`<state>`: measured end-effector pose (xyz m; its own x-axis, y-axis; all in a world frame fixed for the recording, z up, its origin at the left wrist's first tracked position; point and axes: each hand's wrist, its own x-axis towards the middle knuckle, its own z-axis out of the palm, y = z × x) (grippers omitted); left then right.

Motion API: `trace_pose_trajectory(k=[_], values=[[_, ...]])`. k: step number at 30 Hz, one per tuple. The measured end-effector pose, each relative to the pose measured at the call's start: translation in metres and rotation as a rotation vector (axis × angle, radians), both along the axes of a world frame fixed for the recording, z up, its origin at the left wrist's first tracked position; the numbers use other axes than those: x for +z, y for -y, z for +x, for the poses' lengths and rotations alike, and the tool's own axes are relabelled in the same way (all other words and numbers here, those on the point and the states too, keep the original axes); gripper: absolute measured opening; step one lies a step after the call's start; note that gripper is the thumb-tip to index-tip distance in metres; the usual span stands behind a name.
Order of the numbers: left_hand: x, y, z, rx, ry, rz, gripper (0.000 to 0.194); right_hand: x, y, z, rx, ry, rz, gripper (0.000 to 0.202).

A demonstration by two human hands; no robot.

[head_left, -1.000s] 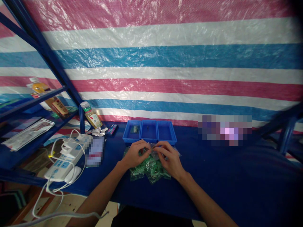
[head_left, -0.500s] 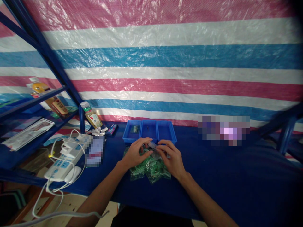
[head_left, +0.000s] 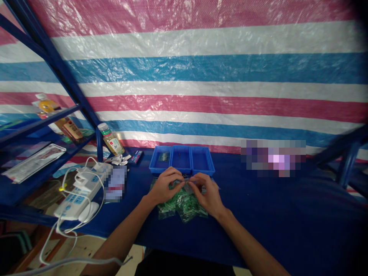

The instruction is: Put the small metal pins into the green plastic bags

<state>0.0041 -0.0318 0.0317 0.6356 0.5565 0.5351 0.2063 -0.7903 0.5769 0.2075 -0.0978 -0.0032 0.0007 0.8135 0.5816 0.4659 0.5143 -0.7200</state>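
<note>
Between my two hands is a small clear plastic bag, pinched along its upper edge. My left hand is closed on the bag's left side, thumb against fingers. On the right side my right hand grips it the same way, fingers curled. Under and in front of both hands lies a pile of clear bags with green contents; the exact contents are too small to make out. Just beyond my hands stands a blue tray with three compartments. Its left compartment holds a small bagged item, and its middle one a tiny dark piece.
To the left lie a white power strip with tangled cables, a blurred-out flat item and a small dark box. A drink bottle stands by the blue frame post. A pixelated object is at the back right.
My fingers have drawn closer together on the clear bag, and the right fingers have curled in. The bag has flattened between the hands. The tray and pile have not moved.
</note>
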Motion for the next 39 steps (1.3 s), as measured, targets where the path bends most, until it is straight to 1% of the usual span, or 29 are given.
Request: trace_pose_trajectory(k=[2,5,7,9,11,13,15,17,20,23,26,28,30,32,39], values=[[0.001,0.001,0.0,-0.011,-0.03,-0.03,0.01,0.002,0.0,0.0,0.024,0.021,0.007,0.011],[0.0,0.001,0.0,0.02,-0.063,-0.062,0.016,0.009,0.001,0.002,0.048,0.012,-0.012,0.018],[-0.001,0.001,-0.001,0.046,-0.06,-0.07,0.02,0.012,0.0,0.004,0.004,-0.074,-0.07,0.018],[-0.001,0.001,-0.001,0.065,-0.047,-0.079,0.022,0.013,-0.003,0.008,-0.061,-0.217,-0.147,0.017],[0.0,0.001,-0.001,0.076,-0.039,-0.091,0.023,0.012,-0.007,0.011,-0.092,-0.387,-0.209,0.026],[0.001,0.001,-0.001,0.078,-0.04,-0.096,0.023,0.012,-0.012,0.015,-0.065,-0.519,-0.24,0.046],[0.001,0.001,-0.001,0.082,-0.049,-0.09,0.023,0.011,-0.016,0.017,-0.024,-0.579,-0.266,0.058],[0.002,0.001,-0.001,0.093,-0.056,-0.079,0.023,0.01,-0.019,0.018,-0.012,-0.585,-0.285,0.056],[0.002,0.0,-0.002,0.101,-0.062,-0.063,0.023,0.007,-0.02,0.02,-0.047,-0.559,-0.276,0.041],[0.003,-0.001,-0.003,0.1,-0.071,-0.047,0.022,0.004,-0.02,0.025,-0.126,-0.473,-0.25,0.031],[0.001,-0.002,-0.004,0.106,-0.096,-0.028,0.022,0.003,-0.019,0.03,-0.191,-0.267,-0.216,0.027],[-0.001,-0.003,-0.004,0.113,-0.12,-0.016,0.021,0.003,-0.019,0.031,-0.171,-0.058,-0.191,0.023],[-0.004,-0.004,-0.005,0.121,-0.134,-0.004,0.02,0.003,-0.018,0.029,-0.107,0.154,-0.166,0.02],[-0.006,-0.005,-0.006,0.138,-0.145,0.003,0.021,0.003,-0.016,0.026,-0.055,0.3,-0.144,0.018],[-0.014,-0.012,-0.009,0.247,-0.271,0.015,0.02,-0.002,-0.011,0.013,-0.009,0.53,-0.113,0.017]])
